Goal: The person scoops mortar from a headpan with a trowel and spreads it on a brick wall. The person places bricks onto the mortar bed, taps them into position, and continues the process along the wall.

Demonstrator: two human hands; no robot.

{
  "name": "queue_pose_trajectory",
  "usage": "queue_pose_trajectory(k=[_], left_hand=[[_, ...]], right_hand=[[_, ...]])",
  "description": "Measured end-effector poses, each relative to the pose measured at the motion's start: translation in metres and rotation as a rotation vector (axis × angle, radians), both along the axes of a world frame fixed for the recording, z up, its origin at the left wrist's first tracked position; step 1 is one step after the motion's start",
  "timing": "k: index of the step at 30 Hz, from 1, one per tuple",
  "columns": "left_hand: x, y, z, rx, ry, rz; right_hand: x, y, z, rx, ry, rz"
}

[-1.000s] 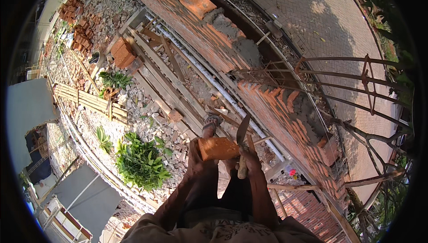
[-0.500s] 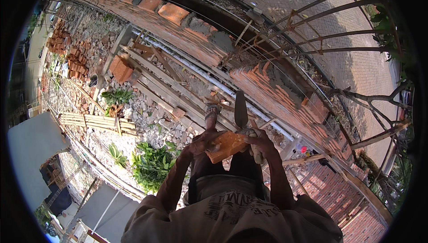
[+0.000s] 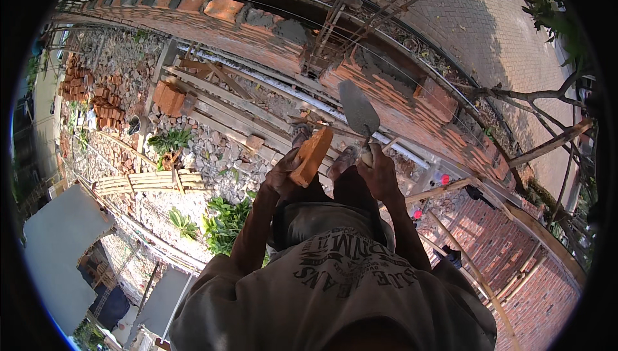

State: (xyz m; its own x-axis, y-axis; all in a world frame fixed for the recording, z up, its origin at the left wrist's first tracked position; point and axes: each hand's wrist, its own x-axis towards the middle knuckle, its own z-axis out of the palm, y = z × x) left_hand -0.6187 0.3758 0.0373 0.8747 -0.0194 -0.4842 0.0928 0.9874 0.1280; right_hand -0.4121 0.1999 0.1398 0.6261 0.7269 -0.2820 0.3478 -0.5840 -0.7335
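Note:
An orange brick [image 3: 313,155] is gripped in my left hand [image 3: 281,174], tilted up with its long side pointing away from me. My right hand [image 3: 380,172] is closed round the handle of a pointed trowel [image 3: 359,107], whose broad grey blade points forward. Brick and blade are apart, both held in front of my waist. Beyond them runs a brick wall [image 3: 393,116] with wet grey mortar [image 3: 386,71] along its top. A brick [image 3: 438,100] sits on the wall at the right of the mortar.
Wooden planks [image 3: 225,119] lie along the wall's foot beside a white pipe [image 3: 309,100]. Stacked bricks [image 3: 168,98] stand on them. Rubble, a leafy plant [image 3: 225,222] and bamboo poles [image 3: 151,182] are at the left. Steel rods [image 3: 335,13] rise from the gap between wall sections.
My right hand has let go of the brick and moved apart with the trowel, its blade now turned broadside. The left hand has tipped the brick upward.

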Motion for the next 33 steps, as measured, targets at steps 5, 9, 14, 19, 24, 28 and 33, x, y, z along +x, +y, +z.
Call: queue_pose_trajectory(k=[5,9,14,19,24,28,33], left_hand=[[0.004,0.004,0.004,0.040,0.032,0.039],[0.013,0.003,0.013,-0.034,-0.082,-0.030],[0.017,-0.007,0.027,0.007,0.071,0.035],[0.024,-0.009,0.031,0.039,0.034,-0.003],[0.026,-0.017,0.033,0.059,0.059,-0.026],[0.027,-0.022,0.033,0.025,0.049,-0.069],[0.037,-0.027,0.033,0.059,0.069,-0.043]], right_hand=[[-0.025,-0.012,0.055,0.223,-0.087,-0.120],[-0.020,0.000,0.049,-0.207,-0.129,0.271],[-0.022,-0.016,0.056,-0.060,-0.233,0.066],[-0.027,-0.018,0.057,0.233,-0.348,-0.001],[-0.014,-0.018,0.054,-0.149,-0.286,0.075],[-0.021,-0.036,0.067,0.183,-0.205,-0.205],[-0.019,-0.033,0.050,-0.151,0.057,0.051]])
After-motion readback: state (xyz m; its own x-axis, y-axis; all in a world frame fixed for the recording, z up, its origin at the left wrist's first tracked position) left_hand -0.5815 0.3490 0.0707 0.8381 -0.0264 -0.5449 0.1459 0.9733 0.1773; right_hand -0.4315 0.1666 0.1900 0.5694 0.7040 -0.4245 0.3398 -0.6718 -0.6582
